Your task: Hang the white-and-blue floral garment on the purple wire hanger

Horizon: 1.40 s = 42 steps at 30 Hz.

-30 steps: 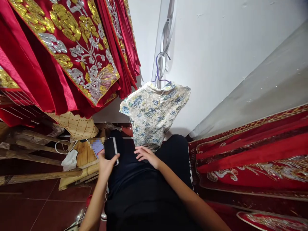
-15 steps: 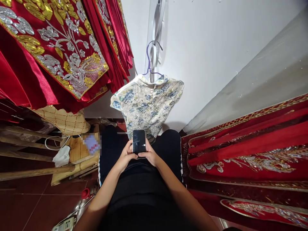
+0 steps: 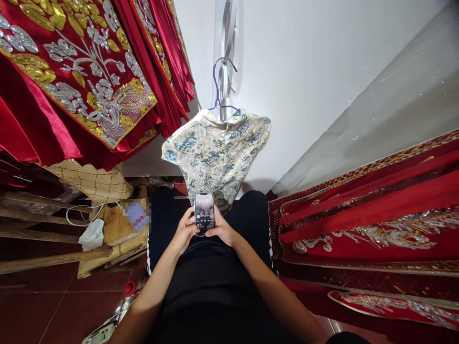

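A smartphone (image 3: 204, 214) with its screen lit is held upright over my lap. My left hand (image 3: 185, 229) grips its left edge, thumb at the lower corner. On the other side my right hand (image 3: 223, 229) closes round the right edge, its thumb lying at the bottom of the screen. Just beyond the phone, a short-sleeved floral dress (image 3: 218, 148) in white and blue hangs from a purple hanger (image 3: 216, 86). The phone and my knees hide its lower part.
Red embroidered garments (image 3: 103, 86) hang at the upper left, and more red embroidered cloth (image 3: 376, 224) spreads on the right. A wooden stool (image 3: 111, 227) with a white crumpled item (image 3: 92, 234) stands left of my legs. A power strip (image 3: 100, 333) lies on the tiled floor.
The phone's screen has gone from dark to lit, showing a clock and media controls. Both hands keep hold of it. The view has shifted slightly.
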{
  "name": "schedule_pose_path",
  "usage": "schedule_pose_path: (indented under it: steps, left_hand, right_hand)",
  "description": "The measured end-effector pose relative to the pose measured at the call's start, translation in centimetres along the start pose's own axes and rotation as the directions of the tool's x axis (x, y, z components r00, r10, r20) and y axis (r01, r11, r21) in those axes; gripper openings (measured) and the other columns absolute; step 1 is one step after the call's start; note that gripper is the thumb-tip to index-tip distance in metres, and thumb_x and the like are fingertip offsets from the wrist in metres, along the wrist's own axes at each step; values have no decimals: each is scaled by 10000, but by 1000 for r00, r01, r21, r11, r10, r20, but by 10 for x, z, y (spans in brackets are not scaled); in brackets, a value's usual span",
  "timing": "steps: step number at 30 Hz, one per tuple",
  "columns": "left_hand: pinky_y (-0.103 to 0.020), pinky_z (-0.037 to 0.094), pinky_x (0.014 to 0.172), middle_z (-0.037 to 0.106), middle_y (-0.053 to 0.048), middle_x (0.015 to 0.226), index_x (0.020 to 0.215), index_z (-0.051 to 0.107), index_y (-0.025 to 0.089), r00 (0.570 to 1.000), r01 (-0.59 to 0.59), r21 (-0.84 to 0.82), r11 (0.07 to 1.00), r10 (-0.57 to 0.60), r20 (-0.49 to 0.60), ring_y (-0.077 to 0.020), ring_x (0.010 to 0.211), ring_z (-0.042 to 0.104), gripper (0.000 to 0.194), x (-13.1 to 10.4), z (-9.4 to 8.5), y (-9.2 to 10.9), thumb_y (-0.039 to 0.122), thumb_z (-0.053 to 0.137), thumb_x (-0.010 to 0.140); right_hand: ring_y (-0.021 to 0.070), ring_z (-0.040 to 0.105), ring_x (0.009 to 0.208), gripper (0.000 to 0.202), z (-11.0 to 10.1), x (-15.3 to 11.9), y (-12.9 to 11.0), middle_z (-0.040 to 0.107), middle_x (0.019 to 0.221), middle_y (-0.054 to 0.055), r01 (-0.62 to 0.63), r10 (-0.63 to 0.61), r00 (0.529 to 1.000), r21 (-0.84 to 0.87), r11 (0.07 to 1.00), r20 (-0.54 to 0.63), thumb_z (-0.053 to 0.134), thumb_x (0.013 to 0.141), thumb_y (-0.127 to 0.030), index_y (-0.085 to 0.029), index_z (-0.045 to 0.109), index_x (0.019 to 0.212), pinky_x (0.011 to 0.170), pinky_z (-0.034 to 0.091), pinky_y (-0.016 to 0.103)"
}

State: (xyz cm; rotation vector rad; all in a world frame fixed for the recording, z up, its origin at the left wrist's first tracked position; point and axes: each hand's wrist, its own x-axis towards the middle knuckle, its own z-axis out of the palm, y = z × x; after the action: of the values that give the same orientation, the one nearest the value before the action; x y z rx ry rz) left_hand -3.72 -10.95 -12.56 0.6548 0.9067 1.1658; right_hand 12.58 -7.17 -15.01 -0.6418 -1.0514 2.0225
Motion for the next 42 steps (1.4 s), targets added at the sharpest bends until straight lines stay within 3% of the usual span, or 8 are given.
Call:
schedule_pose_path:
  steps: [4,7,12,18,26,32,42]
  left_hand:
    - [-213,495,611,741,-20,982,1269,567,256,1000,4,-10,1000,-4,1,-146,725,671,741,0,-1,0,57,609,556]
    - [-228,528,640,741,-15,975,1266,568,258,1000,2,-12,1000,-2,-2,-147,731,683,722,0,-1,-1,65,627,573]
    - [-244,557,638,742,-29,999,1237,560,249,1000,-5,-10,1000,5,-10,-162,753,708,600,0,-1,1,136,693,663]
    - [-263,581,642,741,-38,1047,1212,559,250,1000,3,0,1000,-3,-14,-166,749,715,508,-2,-2,2,182,726,737]
    - [-239,570,620,739,-35,1016,1164,573,235,998,-37,27,999,38,-58,-150,728,703,432,-2,0,2,241,747,769]
    - [-208,542,605,739,-35,996,1143,581,220,997,-57,22,998,58,-58,-133,699,688,405,-1,-2,0,244,751,776]
    - [-223,549,619,743,-43,958,1112,590,210,994,-48,19,999,50,-93,-167,753,713,380,-1,-3,-1,244,747,768]
  right_hand:
    - [220,664,1080,585,7,1,-3,661,1245,13,-81,86,988,44,996,-131,744,804,-427,-340,491,1324,877,557,363]
    - [223,672,1076,535,9,0,-5,657,1267,16,-103,114,985,85,991,-131,707,833,-502,-348,510,1305,831,572,355]
    - [224,661,1112,498,9,0,-4,665,1255,17,-68,80,990,110,992,-113,716,841,-454,-338,535,1290,882,564,376]
    - [227,651,1132,594,10,-1,-4,658,1278,8,-64,69,993,53,996,-98,763,800,-361,-346,512,1338,921,551,376]
    - [201,631,1149,585,9,1,0,663,1247,-7,-16,18,997,25,1000,-70,772,778,-270,-324,535,1310,1022,469,340]
    - [222,628,1136,612,8,3,0,671,1224,-1,-32,34,994,25,999,-100,791,750,-265,-325,545,1308,1006,464,354]
    - [225,618,1105,545,6,8,9,674,1166,-5,50,-55,993,-50,997,-108,748,745,-224,-302,558,1249,998,452,353]
